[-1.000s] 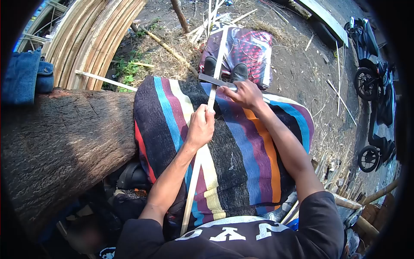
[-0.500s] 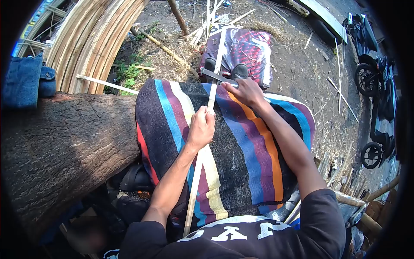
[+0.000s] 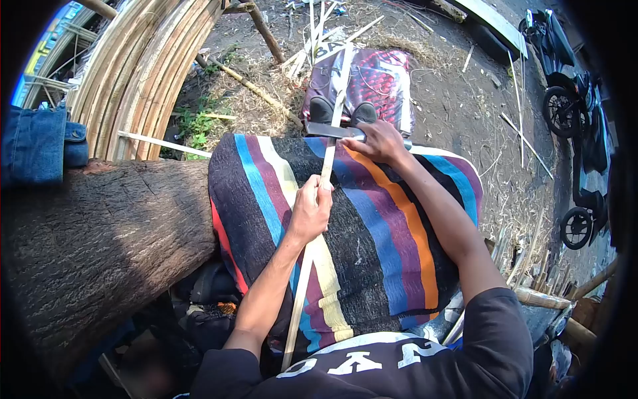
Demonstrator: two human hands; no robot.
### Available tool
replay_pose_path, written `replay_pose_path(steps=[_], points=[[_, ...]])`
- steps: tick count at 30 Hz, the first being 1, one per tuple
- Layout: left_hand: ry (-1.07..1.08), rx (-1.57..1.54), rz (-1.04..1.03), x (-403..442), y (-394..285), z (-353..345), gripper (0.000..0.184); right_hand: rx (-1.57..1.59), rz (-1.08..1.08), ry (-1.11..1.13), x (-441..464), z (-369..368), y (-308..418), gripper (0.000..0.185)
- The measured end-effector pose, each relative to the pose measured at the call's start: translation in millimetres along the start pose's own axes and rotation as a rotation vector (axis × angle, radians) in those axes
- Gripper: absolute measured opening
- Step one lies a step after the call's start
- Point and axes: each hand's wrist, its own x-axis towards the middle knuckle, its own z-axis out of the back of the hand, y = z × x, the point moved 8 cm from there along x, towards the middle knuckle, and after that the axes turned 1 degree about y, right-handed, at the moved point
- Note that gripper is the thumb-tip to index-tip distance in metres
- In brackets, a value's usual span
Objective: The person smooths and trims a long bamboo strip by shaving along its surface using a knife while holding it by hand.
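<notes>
Over cloth [image 3: 362,259] | left grip [image 3: 312,209] closed round strip [image 3: 300,309] | right grip [image 3: 377,142] round knife [image 3: 324,130]

the knife [image 3: 325,130] crosses the strip [image 3: 328,161] over the blanket [image 3: 362,256], the log [image 3: 119,226] left.

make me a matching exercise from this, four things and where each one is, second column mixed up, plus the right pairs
Things
1. knife
2. bamboo strip
3. striped cloth
4. denim garment

Places
A. spread over the lap
B. in the right hand
C. at the view's far left
D. in the left hand

Pairs: 1-B; 2-D; 3-A; 4-C
</notes>
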Motion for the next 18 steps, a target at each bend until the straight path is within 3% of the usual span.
replay_pose_path(steps=[1, 2, 3, 5, 6, 11, 13, 14, 16, 18], points=[[0.003, 0.000, 0.003, 0, 5, -2, 0.023, -0.062, 0.199, 0.012, -4, 2, 8, 0.086], [0.021, -0.059, 0.014, -2, 13, -7, 0.023, 0.024, -0.078, -0.005, 8, -3, -26, 0.087], [0.043, -0.116, 0.015, 0, 16, -12, 0.023, 0.115, -0.248, 0.145, 21, -36, -76, 0.089], [0.065, -0.104, 0.064, 1, 4, -12, 0.023, 0.006, -0.224, -0.035, 10, -4, -42, 0.091], [0.068, -0.118, 0.053, -3, -1, -10, 0.022, 0.057, -0.111, -0.145, 4, 10, -22, 0.093], [0.188, -0.244, 0.119, -21, -5, -29, 0.023, -0.026, -0.312, -0.082, 25, -3, -91, 0.087], [0.167, -0.227, 0.099, -21, -11, -23, 0.023, 0.104, -0.115, -0.223, 8, 15, -55, 0.081], [0.127, -0.234, 0.088, -17, -15, -17, 0.022, 0.044, 0.022, -0.126, 6, 21, -33, 0.076], [0.086, -0.258, 0.110, -14, -14, -16, 0.023, -0.055, 0.029, -0.207, 20, -11, -67, 0.075], [0.134, -0.266, 0.105, -18, -9, -25, 0.023, -0.107, -0.152, -0.145, 25, -33, -106, 0.073]])
